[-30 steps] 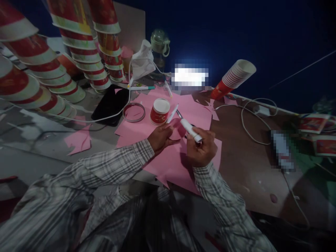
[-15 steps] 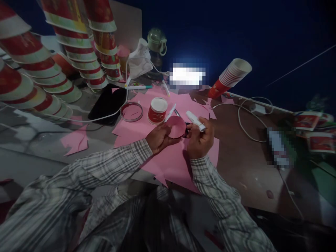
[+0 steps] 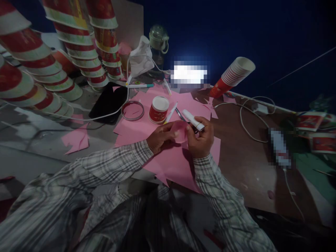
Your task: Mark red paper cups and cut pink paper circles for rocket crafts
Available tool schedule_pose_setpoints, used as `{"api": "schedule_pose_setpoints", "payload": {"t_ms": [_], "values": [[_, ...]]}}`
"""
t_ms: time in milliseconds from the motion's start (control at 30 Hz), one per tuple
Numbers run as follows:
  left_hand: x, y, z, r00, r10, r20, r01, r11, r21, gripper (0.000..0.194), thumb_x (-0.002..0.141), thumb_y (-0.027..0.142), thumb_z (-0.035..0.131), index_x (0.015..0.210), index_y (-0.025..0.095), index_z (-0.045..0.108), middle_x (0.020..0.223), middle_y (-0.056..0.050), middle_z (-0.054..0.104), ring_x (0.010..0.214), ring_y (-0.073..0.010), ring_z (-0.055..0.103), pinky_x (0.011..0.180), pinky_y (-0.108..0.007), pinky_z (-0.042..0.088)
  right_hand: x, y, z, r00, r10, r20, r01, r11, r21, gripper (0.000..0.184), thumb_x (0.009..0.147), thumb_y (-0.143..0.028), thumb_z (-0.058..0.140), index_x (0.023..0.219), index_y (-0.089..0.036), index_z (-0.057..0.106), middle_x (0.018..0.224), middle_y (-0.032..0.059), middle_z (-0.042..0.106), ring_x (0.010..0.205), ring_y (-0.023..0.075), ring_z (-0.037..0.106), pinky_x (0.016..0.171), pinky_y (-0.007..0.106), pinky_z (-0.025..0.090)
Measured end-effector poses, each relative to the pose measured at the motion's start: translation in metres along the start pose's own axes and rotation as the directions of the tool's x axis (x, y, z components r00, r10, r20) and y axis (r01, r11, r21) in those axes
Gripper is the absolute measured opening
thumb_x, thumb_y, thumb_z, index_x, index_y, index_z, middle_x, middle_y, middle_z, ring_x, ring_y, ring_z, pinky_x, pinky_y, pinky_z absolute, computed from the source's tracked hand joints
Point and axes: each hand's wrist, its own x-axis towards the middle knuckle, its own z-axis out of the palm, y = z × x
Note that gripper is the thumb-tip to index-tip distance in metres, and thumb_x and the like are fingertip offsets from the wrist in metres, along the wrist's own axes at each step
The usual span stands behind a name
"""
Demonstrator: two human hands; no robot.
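This looks like a paper-craft workspace, home or workshop unclear: a brown-and-grey tabletop (image 3: 241, 157) carrying cut pink paper sheets (image 3: 170, 166), slim white pens (image 3: 138, 86), stacks of red-and-white paper cups (image 3: 78, 45) and a handheld, rounded pink paper cutout (image 3: 180, 133).

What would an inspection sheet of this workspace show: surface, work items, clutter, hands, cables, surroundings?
Surface: brown tabletop at right, pink paper sheets over the middle.
Work items: round pink paper piece; white tube.
Clutter: pink scraps, marker, red-and-white cup, dark flat object.
Hands: left hand holds the piece; right hand holds the tube beside the piece.
Cables: white cable loops at right; another cable crosses the dark flat object.
Surroundings: dark blue wall; cup stacks at left.
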Motion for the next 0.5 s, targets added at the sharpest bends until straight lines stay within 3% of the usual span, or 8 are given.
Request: {"api": "schedule_pose_setpoints", "payload": {"t_ms": [133,300,500], "values": [[0.006,-0.007,-0.004,0.998,0.019,-0.056,-0.018,1.000,0.014,0.034,0.071,0.020,0.083,0.103,0.012,0.075,0.078,-0.002,0.070,0.071,-0.0143,0.067,0.075,-0.037,0.065,-0.001,-0.004,-0.001,0.995,-0.067,0.073,0.068,0.998,-0.010,0.034,0.092,-0.028,0.068,0.125,-0.023,0.062,0.101,0.0064,0.070,0.078,0.0181,0.068,0.070,0.034,0.059],[0.010,-0.010,-0.008,0.993,0.026,-0.116,-0.027,1.000,-0.013,0.039,0.073,0.027,0.086,0.104,0.011,0.070,0.087,-0.007,0.073,0.083,-0.0216,0.073,0.076,-0.042,0.067,0.000,-0.014,-0.006,0.962,-0.230,-0.149,0.212,0.969,-0.131,0.030,0.095,-0.030,0.064,0.125,-0.023,0.061,0.099,0.0067,0.068,0.078,0.0190,0.068,0.071,0.035,0.055],[0.009,-0.005,-0.006,0.986,0.076,-0.147,-0.081,0.996,-0.026,0.041,0.073,0.022,0.084,0.111,0.015,0.069,0.094,-0.004,0.071,0.080,-0.0159,0.069,0.067,-0.030,0.065,-0.002,-0.028,-0.003,0.888,-0.445,0.114,0.459,0.872,-0.172,0.017,0.095,-0.019,0.063,0.112,-0.022,0.063,0.083,0.0013,0.076,0.067,0.0159,0.066,0.074,0.035,0.044]]}}
